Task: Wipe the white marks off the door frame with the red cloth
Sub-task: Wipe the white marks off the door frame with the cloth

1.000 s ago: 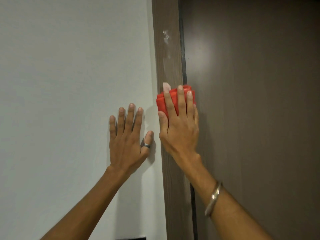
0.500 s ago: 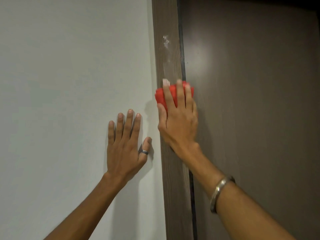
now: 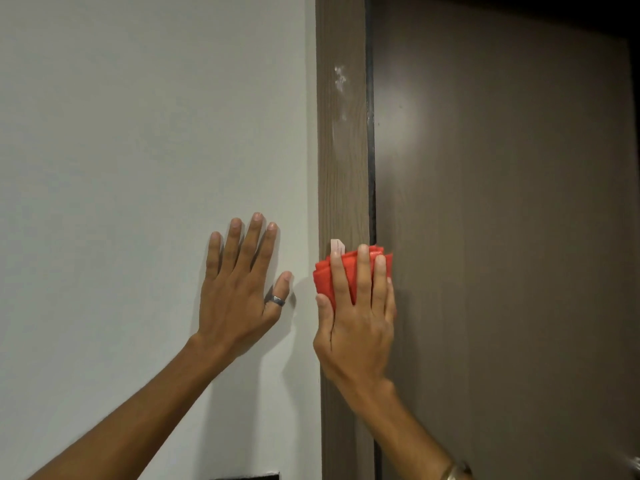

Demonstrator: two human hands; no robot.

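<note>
A brown wood-grain door frame [image 3: 343, 174] runs vertically through the middle of the view. White marks [image 3: 340, 78] show high on it, with fainter smears below them. My right hand [image 3: 356, 317] presses a folded red cloth [image 3: 323, 278] flat against the frame, well below the marks, fingers spread over the cloth. A small white tag [image 3: 336, 244] pokes out above the cloth. My left hand [image 3: 239, 289] lies flat and open on the white wall [image 3: 138, 168] left of the frame, a ring on its thumb.
A dark brown door [image 3: 502, 237] fills the right side, with a narrow dark gap between it and the frame. A dark object edge [image 3: 249, 476] shows at the bottom of the wall. A bracelet [image 3: 453, 471] is on my right wrist.
The right hand with the cloth has slid down the frame, farther from the white marks. The left hand stays flat on the wall and now sits about level with the cloth.
</note>
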